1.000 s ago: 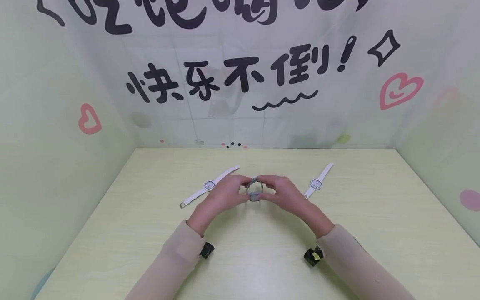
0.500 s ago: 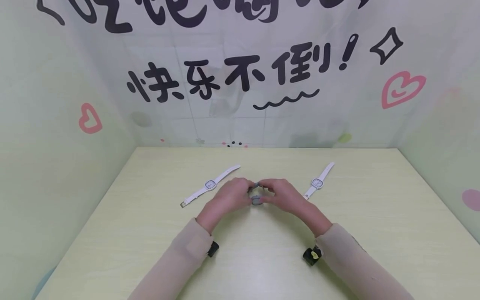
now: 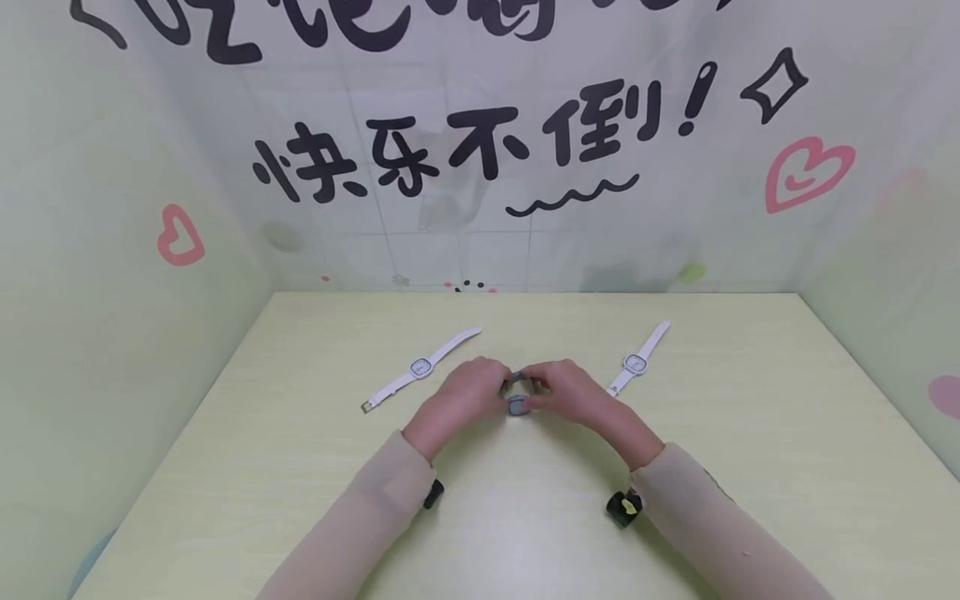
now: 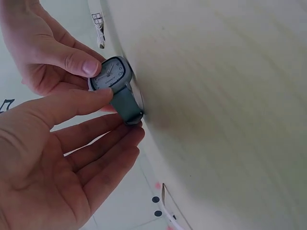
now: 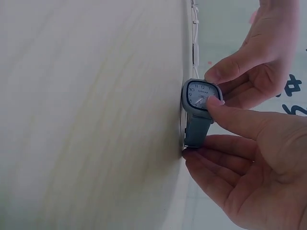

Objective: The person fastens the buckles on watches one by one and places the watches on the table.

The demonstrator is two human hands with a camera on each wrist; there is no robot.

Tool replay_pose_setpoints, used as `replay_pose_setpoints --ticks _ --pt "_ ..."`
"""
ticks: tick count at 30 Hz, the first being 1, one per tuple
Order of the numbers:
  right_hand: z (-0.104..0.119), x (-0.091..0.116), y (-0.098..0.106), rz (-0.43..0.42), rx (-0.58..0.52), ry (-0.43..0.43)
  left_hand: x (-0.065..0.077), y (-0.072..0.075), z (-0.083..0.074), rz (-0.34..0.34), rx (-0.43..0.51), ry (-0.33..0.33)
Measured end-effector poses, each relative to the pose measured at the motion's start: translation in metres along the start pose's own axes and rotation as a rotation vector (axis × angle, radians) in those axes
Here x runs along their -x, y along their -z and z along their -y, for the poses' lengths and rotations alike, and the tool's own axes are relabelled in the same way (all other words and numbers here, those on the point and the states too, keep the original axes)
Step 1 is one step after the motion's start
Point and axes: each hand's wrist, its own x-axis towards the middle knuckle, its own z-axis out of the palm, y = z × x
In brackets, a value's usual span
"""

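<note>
Your left hand point(image 3: 461, 398) and right hand point(image 3: 572, 392) both pinch the grey watch point(image 3: 516, 403) at the tabletop point(image 3: 750, 467) centre. One white watch point(image 3: 420, 368) lies flat far left, another white watch point(image 3: 636, 363) far right.

The fingers point(image 3: 525, 385) hide most of the grey watch point(image 3: 516, 405); its dial is unreadable.
</note>
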Motion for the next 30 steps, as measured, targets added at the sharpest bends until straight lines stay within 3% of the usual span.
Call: replay_pose_setpoints --ticks 7,19,30 --pt "0.001 -0.001 0.004 -0.004 0.05 -0.006 -0.004 0.003 -0.003 0.011 -0.002 0.035" --pt "0.003 -0.001 -0.001 -0.052 0.195 0.034 -0.01 0.0 -0.002 -0.045 -0.005 0.031" --pt "0.005 -0.002 0.003 -0.056 0.207 0.054 -0.013 0.001 -0.001 -0.058 0.001 0.024"
